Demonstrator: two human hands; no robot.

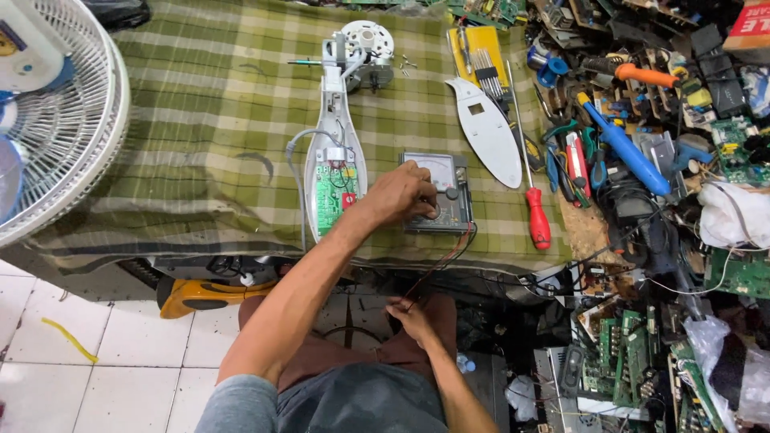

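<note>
We are looking down at a bench covered in a green checked cloth (200, 120), and we are seeing the left hand (399, 196) reaching across it to an analogue multimeter (437, 192) lying flat near the front edge. The fingers of that hand are curling down onto the meter's lower face, with the fingertips (431, 212) pressing around its round dial; the hand is half closed, gripping nothing else. The right hand (415, 318) is hanging low below the bench edge, near the lap, with its fingers pinching together on the red and black test leads (437, 265) that are trailing down from the meter. Just beside the meter on its left, an opened white fan housing (333, 144) is lying with a green circuit board (326, 199) showing inside, and the left wrist is passing over its lower end. A red-handled screwdriver (536, 215) is lying to the right of the meter, apart from both hands.
</note>
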